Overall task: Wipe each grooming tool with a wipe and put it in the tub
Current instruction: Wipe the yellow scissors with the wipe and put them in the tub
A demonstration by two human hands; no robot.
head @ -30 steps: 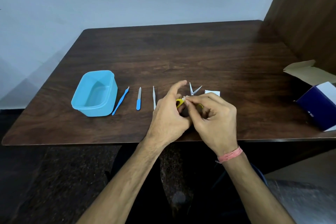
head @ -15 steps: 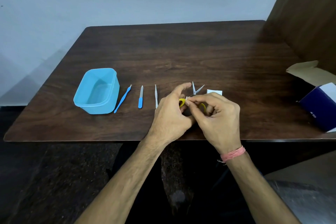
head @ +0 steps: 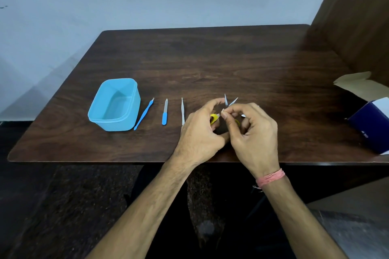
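My left hand point(head: 200, 136) and my right hand point(head: 256, 139) meet near the table's front edge, fingertips pinching a small white wipe piece point(head: 219, 115) between them. Under them lie yellow-handled scissors point(head: 226, 100) with their blades spread apart and pointing away; the handles are mostly hidden. To the left lie silver tweezers point(head: 182, 111), a blue-handled nail file point(head: 165, 112) and a thin blue cuticle tool point(head: 145, 114), in a row. A light blue tub point(head: 117, 124) with nothing in it stands at the row's left end.
The dark wooden table point(head: 210, 59) runs back to a pale wall. An open navy and white cardboard box point(head: 370, 126) sits at the right edge. A brown wooden panel point(head: 357, 17) rises at the back right.
My right hand has shifted over the white packet that showed beside the scissors, hiding most of it. Both hands keep working the small white piece; the tools and tub stay put.
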